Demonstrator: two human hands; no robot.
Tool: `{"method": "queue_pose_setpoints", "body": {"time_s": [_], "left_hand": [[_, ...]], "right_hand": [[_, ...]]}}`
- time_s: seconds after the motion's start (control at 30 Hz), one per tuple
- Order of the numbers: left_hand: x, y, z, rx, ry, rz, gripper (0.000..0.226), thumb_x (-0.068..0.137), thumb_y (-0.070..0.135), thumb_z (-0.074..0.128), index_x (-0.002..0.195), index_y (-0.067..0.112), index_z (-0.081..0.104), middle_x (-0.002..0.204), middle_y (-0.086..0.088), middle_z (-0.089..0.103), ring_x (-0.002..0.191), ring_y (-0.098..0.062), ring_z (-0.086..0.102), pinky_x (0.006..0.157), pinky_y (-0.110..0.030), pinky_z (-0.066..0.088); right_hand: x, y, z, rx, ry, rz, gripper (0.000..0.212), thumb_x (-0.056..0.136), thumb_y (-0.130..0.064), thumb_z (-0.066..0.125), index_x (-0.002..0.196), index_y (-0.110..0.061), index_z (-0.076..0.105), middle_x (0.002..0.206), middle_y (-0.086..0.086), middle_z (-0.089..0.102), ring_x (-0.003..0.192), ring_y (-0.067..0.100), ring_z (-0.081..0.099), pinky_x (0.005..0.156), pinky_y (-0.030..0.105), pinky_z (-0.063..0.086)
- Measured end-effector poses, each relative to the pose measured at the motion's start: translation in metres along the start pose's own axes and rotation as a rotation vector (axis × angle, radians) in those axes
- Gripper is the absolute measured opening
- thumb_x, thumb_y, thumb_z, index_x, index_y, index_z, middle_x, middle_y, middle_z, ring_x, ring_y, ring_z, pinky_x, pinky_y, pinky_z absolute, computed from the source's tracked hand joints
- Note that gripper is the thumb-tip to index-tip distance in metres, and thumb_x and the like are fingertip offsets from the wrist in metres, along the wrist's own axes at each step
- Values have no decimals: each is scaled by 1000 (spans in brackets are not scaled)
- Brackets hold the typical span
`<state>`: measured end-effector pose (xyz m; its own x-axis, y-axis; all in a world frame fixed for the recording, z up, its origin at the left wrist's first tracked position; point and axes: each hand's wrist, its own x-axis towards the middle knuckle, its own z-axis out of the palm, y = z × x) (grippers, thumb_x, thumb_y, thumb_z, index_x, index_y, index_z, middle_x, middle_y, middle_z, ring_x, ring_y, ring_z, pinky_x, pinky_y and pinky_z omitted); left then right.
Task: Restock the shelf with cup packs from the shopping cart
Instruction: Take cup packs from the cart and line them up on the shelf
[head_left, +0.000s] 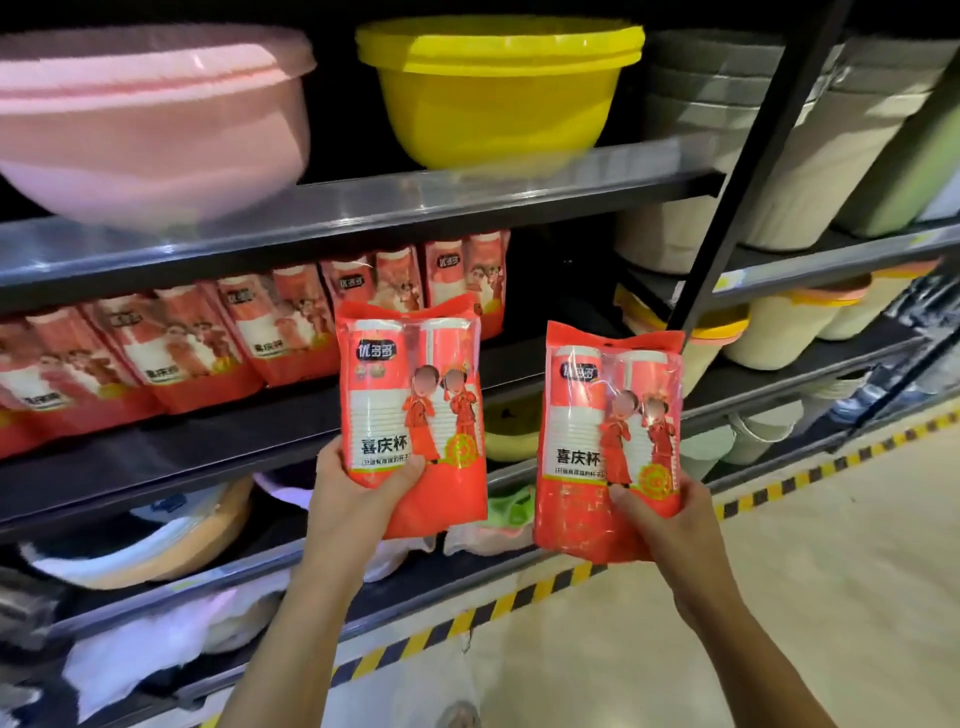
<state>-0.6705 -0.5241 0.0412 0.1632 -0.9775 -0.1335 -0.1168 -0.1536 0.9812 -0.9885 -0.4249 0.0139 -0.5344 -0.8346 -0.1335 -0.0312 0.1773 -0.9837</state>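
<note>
I hold two red cup packs upright in front of the shelving. My left hand (358, 493) grips the lower part of the left cup pack (410, 395), thumb across its front. My right hand (670, 514) grips the bottom of the right cup pack (608, 431) the same way. Behind them, the middle shelf (249, 426) carries a row of several identical red cup packs (291, 322) leaning in a line from the left to about the middle. To the right of that row the shelf is dark and bare. The shopping cart is out of view.
The shelf above holds a pink basin (150, 119) and a yellow basin (498, 88). A black upright post (737, 218) separates the right bay with stacked beige bins (789, 171). Lower shelves hold mixed plastic ware. A yellow-black striped strip (540, 587) runs along the floor.
</note>
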Motion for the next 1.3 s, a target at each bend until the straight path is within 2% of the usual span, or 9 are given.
{"method": "queue_pose_setpoints", "body": {"time_s": [0.2,0.33,0.43,0.53,0.67,0.87,1.07,1.2,1.3], "left_hand": [[71,1,32,-40,-72,-38,77,69,41,97,130,35,49,114,14,73,90,3,75,64,-17,59],[101,5,48,-43,-79,-63,77,72,40,95,133,33,50,118,12,72,101,-9,75,83,-37,62],[119,4,57,-52,-87,-66,78,72,37,96,136,29,51,115,12,76,95,-3,77,76,-29,63],[133,0,70,-59,-48,-77,77,73,31,96,136,26,52,105,15,79,91,-1,77,60,-17,60],[144,-3,88,-70,27,-91,78,72,32,97,137,27,54,114,8,79,96,-5,78,64,-18,62],[147,-4,124,-115,185,-90,70,76,25,93,133,26,53,102,11,80,87,0,77,58,-15,59],[152,-1,155,-163,283,-76,56,81,28,91,125,33,56,102,15,79,87,0,77,54,-18,58],[160,-4,168,-165,309,-37,56,82,30,90,126,34,56,103,19,78,91,1,76,56,-16,58],[168,-10,172,-158,316,16,60,83,29,89,133,30,55,108,17,78,94,0,76,60,-14,59]], "right_hand": [[58,-6,23,43,32,18,94,64,-56,93,140,-29,44,126,-9,66,110,14,69,79,36,63],[97,-9,33,102,-13,17,68,75,-51,90,133,-38,56,121,-13,75,107,10,75,72,21,63],[134,-13,38,86,-43,-1,57,78,-49,89,129,-38,64,119,-12,78,105,9,76,76,23,63],[179,-15,40,99,-56,6,68,77,-43,89,136,-28,60,123,-7,76,107,13,76,85,32,63],[241,-19,45,122,-150,4,69,83,-29,89,142,-22,55,128,-3,74,109,14,75,92,41,63],[326,-15,56,75,-279,-53,64,82,-18,91,137,-16,58,123,1,77,108,16,76,88,38,65],[405,-16,84,1,-283,-139,87,73,-22,94,146,-20,47,124,-3,72,109,11,72,99,36,58],[444,-17,112,65,-296,-192,92,71,-17,95,149,-24,47,121,-13,72,103,-8,70,87,17,57],[477,-14,137,72,-335,-264,83,80,-6,91,146,-6,42,126,2,68,102,-4,72,80,17,60]]}}
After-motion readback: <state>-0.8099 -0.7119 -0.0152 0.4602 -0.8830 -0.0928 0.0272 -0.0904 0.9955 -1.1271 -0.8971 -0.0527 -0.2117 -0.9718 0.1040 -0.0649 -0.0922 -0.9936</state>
